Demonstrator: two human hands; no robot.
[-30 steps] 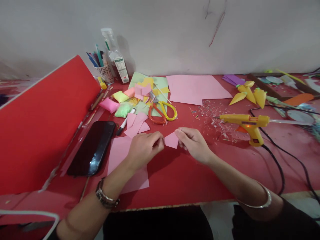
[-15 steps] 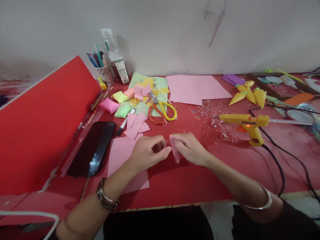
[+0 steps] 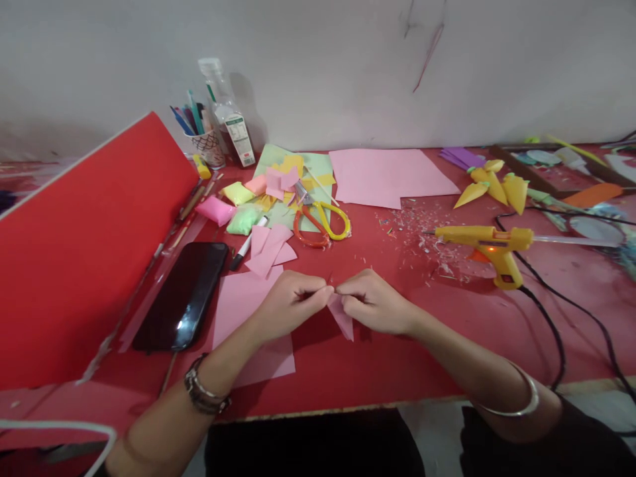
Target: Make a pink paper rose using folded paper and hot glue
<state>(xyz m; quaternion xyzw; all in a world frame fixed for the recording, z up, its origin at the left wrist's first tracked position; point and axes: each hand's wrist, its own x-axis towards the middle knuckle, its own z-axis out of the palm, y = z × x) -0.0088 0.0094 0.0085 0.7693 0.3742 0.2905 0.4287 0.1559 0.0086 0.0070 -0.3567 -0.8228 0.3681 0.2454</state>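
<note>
Between my hands, over the red table [image 3: 377,371], is a small pink paper piece [image 3: 342,318] whose pointed end hangs down. My left hand [image 3: 293,303] pinches its upper edge from the left, fingertips together. My right hand [image 3: 372,301] grips the same piece from the right, and the two sets of fingertips nearly meet. The top of the paper is hidden by my fingers. A pink sheet [image 3: 258,358] lies partly under my left hand. Several pink paper pieces [image 3: 272,248] sit just beyond it, beside a marker [image 3: 248,244].
Scissors [image 3: 322,225] with orange and yellow handles lie ahead. A yellow glue gun [image 3: 497,242] with a lit light and trailing cord rests at right, near yellow paper shapes [image 3: 491,182]. At left are a phone [image 3: 183,291] and a propped red board [image 3: 94,252].
My left hand has moved to the right and closed its fingers on the paper piece. The paper's point now hangs lower between both hands.
</note>
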